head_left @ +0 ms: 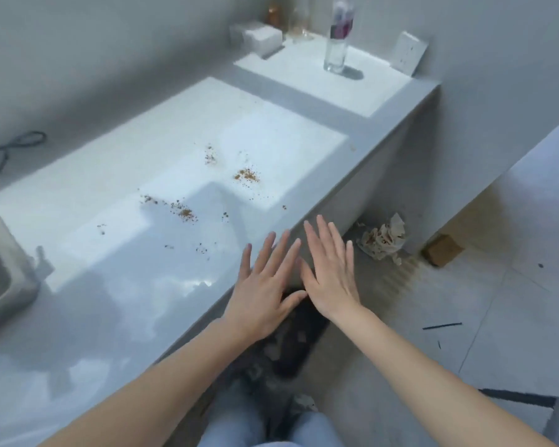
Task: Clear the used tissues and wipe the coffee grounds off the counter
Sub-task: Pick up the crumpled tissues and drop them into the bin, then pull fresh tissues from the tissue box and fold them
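Observation:
Brown coffee grounds [246, 175] lie scattered in several small patches on the white counter [117, 262], with another patch of coffee grounds [184, 211] nearer to me. A crumpled, stained tissue [383, 240] lies on the floor beside the counter's end wall. My left hand [265, 285] is flat with fingers spread above the counter's front edge. My right hand [331, 269] is flat and open just beside it, over the edge. Both hands hold nothing.
A clear bottle [336, 40] and a white box [260, 37] stand on the far end of the counter. A wall socket [409, 53] is behind them. A grey appliance [0, 269] sits at the left. A small wooden block [442, 250] lies on the floor.

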